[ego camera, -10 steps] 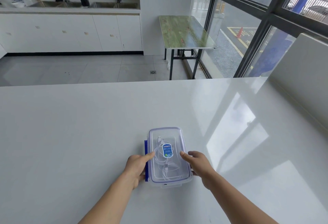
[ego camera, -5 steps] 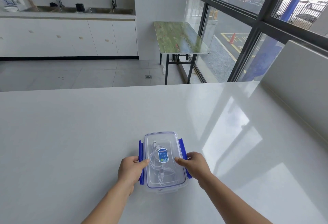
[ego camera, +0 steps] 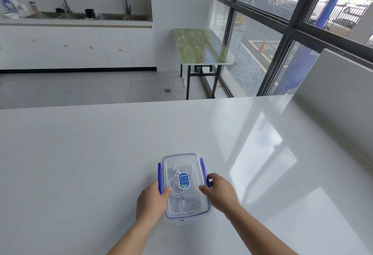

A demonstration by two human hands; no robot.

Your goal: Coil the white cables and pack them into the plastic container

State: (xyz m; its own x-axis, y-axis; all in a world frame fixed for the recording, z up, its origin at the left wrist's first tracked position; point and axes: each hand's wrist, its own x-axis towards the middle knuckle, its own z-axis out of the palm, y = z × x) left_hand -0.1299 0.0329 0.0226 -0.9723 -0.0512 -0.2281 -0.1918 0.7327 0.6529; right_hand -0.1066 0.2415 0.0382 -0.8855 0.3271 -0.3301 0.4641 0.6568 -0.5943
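Note:
A clear plastic container [ego camera: 184, 159] with a blue-trimmed lid and blue side latches lies on the white counter [ego camera: 80, 163], lid on. Coiled white cables [ego camera: 187, 204] show through the lid, under a blue sticker. My left hand [ego camera: 151, 202] grips the container's left side, thumb on the lid, fingers over the left latch. My right hand [ego camera: 219, 191] grips the right side, thumb on the lid, fingers curled around the right latch.
A raised white ledge [ego camera: 339, 93] borders the counter on the right, with large windows beyond. Past the counter's far edge stand a green folding table [ego camera: 201, 48] and a kitchen unit with sinks [ego camera: 80, 16].
Both blue side latches have swung out from the container's sides and my hands now sit on them. The view has tilted, so the container appears farther from me.

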